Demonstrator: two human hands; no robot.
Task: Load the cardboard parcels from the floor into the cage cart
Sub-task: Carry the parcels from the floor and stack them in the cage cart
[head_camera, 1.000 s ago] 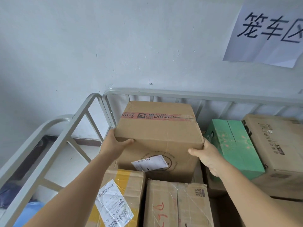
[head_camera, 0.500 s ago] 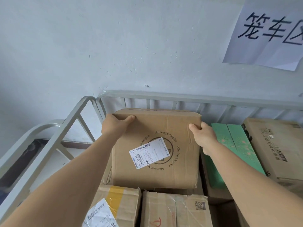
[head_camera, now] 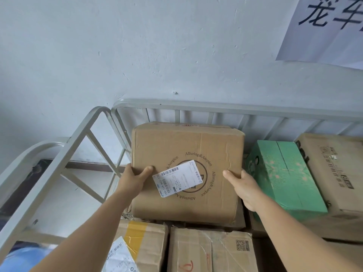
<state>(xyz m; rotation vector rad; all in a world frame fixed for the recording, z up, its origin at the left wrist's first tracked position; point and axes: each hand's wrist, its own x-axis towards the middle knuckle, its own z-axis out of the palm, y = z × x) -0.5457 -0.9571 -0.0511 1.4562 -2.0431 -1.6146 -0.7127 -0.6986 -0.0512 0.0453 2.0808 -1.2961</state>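
A brown cardboard parcel [head_camera: 186, 146] with a round printed logo and a white shipping label lies in the back left corner of the grey metal cage cart [head_camera: 216, 107], its logo face up. My left hand [head_camera: 133, 178] grips its left edge, thumb on top. My right hand [head_camera: 242, 185] grips its right edge. The parcel rests on other boxes, close against the cart's back rail.
A green box [head_camera: 282, 173] and a large brown box [head_camera: 334, 173] sit to the right. Two taped parcels [head_camera: 210, 250] lie in front, below the held one. The cart's left rail [head_camera: 64, 154] slants beside my left arm. The wall bears a paper sign [head_camera: 324, 26].
The parcel was tipped from standing on its side to lying flat with the logo face up. My hands slid from its far corners down to its side edges.
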